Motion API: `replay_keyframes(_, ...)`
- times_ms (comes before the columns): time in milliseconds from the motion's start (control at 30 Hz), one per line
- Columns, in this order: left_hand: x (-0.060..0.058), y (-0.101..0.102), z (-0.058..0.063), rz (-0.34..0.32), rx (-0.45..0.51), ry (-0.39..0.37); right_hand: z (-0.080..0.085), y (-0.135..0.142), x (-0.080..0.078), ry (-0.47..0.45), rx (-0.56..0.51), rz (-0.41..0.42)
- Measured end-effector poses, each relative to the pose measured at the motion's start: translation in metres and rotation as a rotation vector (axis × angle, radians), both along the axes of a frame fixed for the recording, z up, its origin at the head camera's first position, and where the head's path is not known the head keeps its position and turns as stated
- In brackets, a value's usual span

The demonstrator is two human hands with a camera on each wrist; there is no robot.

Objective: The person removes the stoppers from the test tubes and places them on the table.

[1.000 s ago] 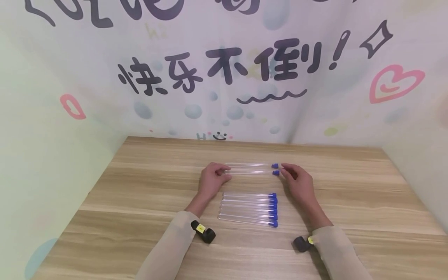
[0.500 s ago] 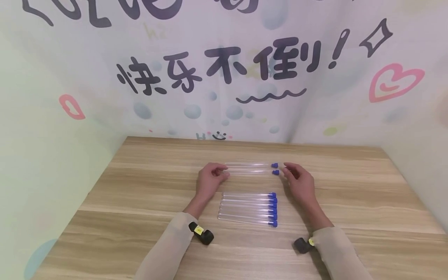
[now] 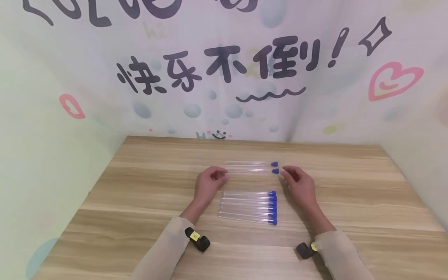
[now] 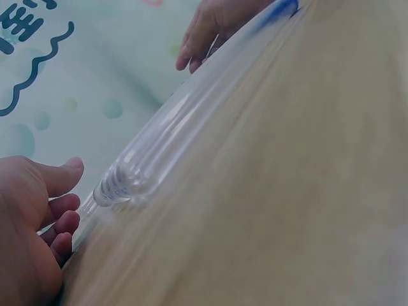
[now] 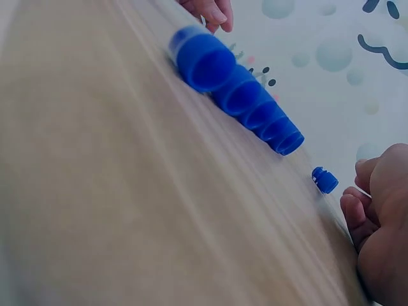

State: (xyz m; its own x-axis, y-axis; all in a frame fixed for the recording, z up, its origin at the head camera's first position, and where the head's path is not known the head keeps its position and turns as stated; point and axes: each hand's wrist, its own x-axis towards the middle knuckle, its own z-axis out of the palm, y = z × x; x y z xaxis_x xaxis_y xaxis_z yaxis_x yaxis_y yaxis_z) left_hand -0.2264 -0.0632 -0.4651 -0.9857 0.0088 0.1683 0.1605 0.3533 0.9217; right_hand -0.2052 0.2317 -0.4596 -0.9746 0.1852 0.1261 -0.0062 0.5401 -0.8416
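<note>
Two clear test tubes lie side by side toward the back of the table, the far tube [image 3: 246, 163] and the near tube [image 3: 249, 170]. At their right ends are two blue stoppers, the far stopper [image 3: 274, 164] and the near stopper [image 3: 275, 171]. My left hand [image 3: 209, 184] is beside the near tube's left end, thumb and fingers loosely bent; contact is hard to tell. To the right of the near stopper, my right hand [image 3: 300, 184] curves loosely, holding nothing. In the right wrist view, one ridged stopper [image 5: 325, 180] shows near the right fingers [image 5: 354, 204].
Closer to me lies a row of several test tubes [image 3: 245, 207] with blue caps [image 3: 272, 208], all pointing right. The wooden table [image 3: 122, 233] meets a printed cloth backdrop [image 3: 168, 116] behind and at the sides. Each sleeve carries a black wrist camera [image 3: 201, 244].
My left hand has drawn slightly back toward me and left, uncovering the far tube's left end. My right hand has shifted slightly away from the stoppers. The tubes look unmoved.
</note>
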Motion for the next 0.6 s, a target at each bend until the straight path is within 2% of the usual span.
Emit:
replay_keyframes(300,0.012,-0.005,0.001,-0.091,0.009,-0.01,-0.002,-0.004,0.015,-0.049,0.037,0.094)
replay_keyframes(600,0.017,-0.008,0.0,-0.208,-0.022,0.017,-0.001,-0.007,0.027,-0.057,0.053,0.185)
